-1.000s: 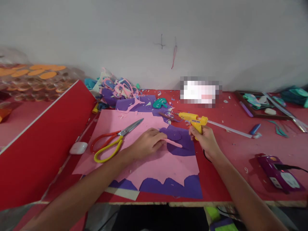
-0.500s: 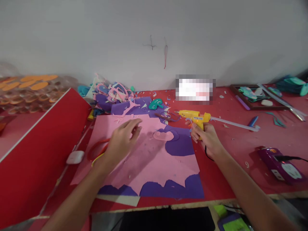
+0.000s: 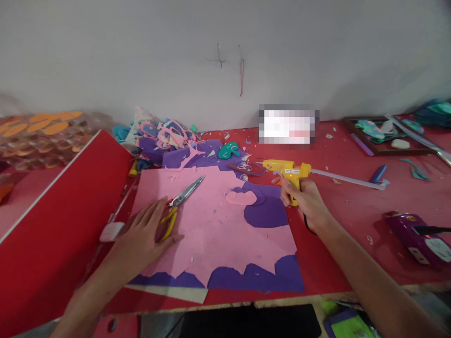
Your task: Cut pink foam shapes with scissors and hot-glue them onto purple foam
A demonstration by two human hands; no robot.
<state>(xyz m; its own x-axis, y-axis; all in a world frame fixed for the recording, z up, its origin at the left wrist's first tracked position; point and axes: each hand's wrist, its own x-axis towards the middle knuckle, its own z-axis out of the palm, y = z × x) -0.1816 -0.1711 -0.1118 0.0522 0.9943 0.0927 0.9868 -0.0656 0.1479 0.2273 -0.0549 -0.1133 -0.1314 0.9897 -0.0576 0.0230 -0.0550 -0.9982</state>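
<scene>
Atop a purple foam cutout (image 3: pixel 260 197) sits the pink foam cutout (image 3: pixel 241 198), glued or not can't tell, pink foam sheet (image 3: pixel 214 239) below already cut ragged with stock remaining, right hand (image 3: pixel 306 198) grip wrapped round yellow glue gun (image 3: pixel 278 165), left hand (image 3: pixel 141 233) grip spread wide over scissors (image 3: pixel 188 190).

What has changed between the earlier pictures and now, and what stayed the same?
The left hand has let go of the small pink piece, which now lies flat, and has moved left, open, to the scissors. The right hand still holds the yellow glue gun.
</scene>
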